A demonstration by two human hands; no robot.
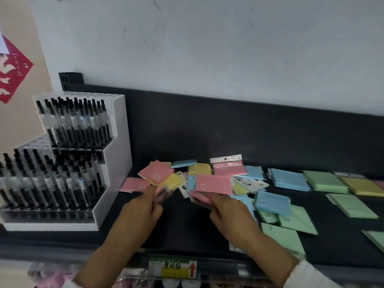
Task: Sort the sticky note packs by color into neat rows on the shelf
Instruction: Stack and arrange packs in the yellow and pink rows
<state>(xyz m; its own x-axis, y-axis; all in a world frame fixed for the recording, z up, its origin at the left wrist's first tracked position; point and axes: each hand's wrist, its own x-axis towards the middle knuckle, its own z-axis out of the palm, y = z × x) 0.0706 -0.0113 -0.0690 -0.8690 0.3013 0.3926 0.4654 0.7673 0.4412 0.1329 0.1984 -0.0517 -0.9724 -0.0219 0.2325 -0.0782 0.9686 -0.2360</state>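
Sticky note packs in pink, yellow, blue and green lie jumbled on the dark shelf [187, 225]. My left hand [143, 206] pinches a fanned handful of packs with a pink pack [155, 173] on top and a yellow pack [173, 180] under it. Gripped in my right hand [226, 210] is a large pink pack [214, 183], held by its lower left edge. Behind lie a yellow pack [199, 169], a pink hang-tab pack [227, 168] and blue packs [288, 179]. Green packs [297, 220] spread out at the right.
A white tiered pen display [97, 200] full of black pens stands at the shelf's left end, close to my left hand. The shelf's dark back panel [207, 125] rises behind the packs. A price label [172, 267] sits on the shelf's front edge.
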